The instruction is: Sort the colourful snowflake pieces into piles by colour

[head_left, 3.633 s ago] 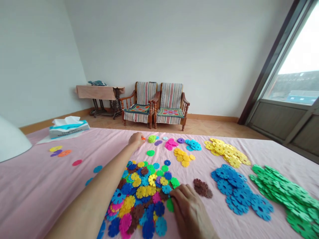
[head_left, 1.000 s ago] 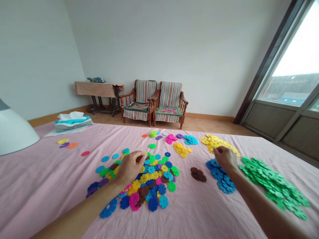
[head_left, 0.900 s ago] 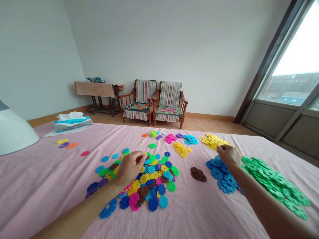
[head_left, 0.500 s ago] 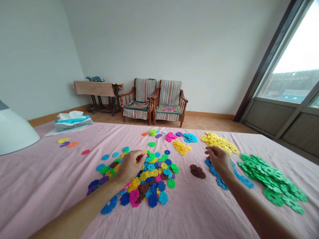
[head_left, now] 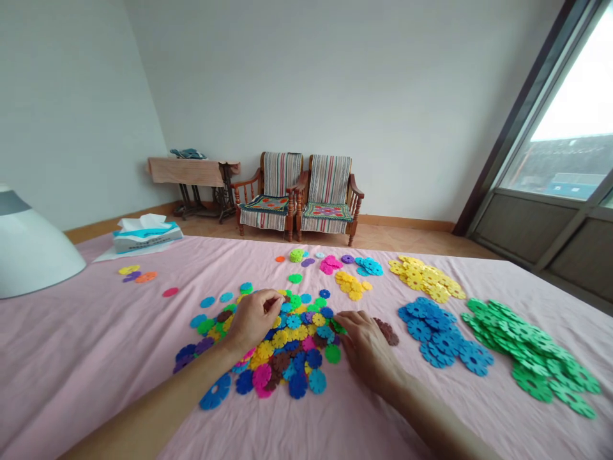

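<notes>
Flower-shaped plastic discs of many colours form a mixed pile (head_left: pixel 287 338) on the pink cloth. Over the pile's upper left, my left hand (head_left: pixel 255 319) is closed in a pinch, with a small brown edge showing at its fingertips. My right hand (head_left: pixel 366 348) rests at the pile's right edge, fingers pressed together over a green disc (head_left: pixel 338 326). Just beyond that hand lie brown discs (head_left: pixel 387 332), partly covered by it. Further right are a blue heap (head_left: pixel 438 335), a green heap (head_left: pixel 531 351) and a yellow heap (head_left: pixel 426 278).
Small groups of pink (head_left: pixel 330 264), light blue (head_left: pixel 368 266) and yellow discs (head_left: pixel 353 285) lie at the far edge. A tissue box (head_left: pixel 147 235) and a white rounded object (head_left: pixel 36 252) stand at the left. Two chairs (head_left: pixel 306 198) are beyond the table.
My right hand has moved left from above the blue heap to the right edge of the mixed pile, uncovering the blue discs. My left hand stays in its pinch over the pile.
</notes>
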A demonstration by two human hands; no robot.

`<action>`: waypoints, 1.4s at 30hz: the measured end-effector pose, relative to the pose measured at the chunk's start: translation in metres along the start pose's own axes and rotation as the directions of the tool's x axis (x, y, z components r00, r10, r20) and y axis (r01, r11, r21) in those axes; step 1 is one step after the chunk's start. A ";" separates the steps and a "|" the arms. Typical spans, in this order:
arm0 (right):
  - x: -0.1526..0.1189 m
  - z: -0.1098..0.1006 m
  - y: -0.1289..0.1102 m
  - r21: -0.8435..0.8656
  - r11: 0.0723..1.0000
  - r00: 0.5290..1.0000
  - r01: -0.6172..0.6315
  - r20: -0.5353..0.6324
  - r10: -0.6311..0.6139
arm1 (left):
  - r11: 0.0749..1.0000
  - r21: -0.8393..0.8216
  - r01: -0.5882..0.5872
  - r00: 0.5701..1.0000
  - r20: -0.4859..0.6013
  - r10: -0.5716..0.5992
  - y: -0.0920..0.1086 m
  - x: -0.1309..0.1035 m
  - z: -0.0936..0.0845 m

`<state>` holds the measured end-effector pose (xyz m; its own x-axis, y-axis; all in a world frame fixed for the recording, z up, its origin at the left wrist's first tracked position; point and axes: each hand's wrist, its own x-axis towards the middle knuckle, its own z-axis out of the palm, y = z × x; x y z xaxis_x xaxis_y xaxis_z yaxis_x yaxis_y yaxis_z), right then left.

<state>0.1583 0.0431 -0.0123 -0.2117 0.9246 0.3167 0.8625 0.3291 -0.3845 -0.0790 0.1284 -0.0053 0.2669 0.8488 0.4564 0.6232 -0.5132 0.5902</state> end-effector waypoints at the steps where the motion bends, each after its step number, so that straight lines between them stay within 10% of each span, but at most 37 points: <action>1: 0.000 0.000 0.000 0.005 1.000 1.000 -0.011 0.002 0.011 | 1.000 -0.005 0.004 1.000 -0.004 -0.004 -0.001 0.001 0.000; 27: -0.004 0.010 0.008 0.078 0.977 0.979 -0.201 -0.013 0.202 | 0.999 -0.030 0.010 0.999 -0.036 -0.011 -0.004 0.003 -0.004; 42: -0.008 0.002 0.006 0.489 0.846 0.970 -0.212 0.001 0.243 | 0.998 -0.052 -0.042 0.999 0.025 0.043 0.011 -0.002 -0.001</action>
<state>0.1640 0.0381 -0.0192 0.0036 0.9771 0.2129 0.5496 0.1760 -0.8167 -0.0731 0.1207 0.0007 0.3117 0.8287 0.4648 0.5724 -0.5543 0.6043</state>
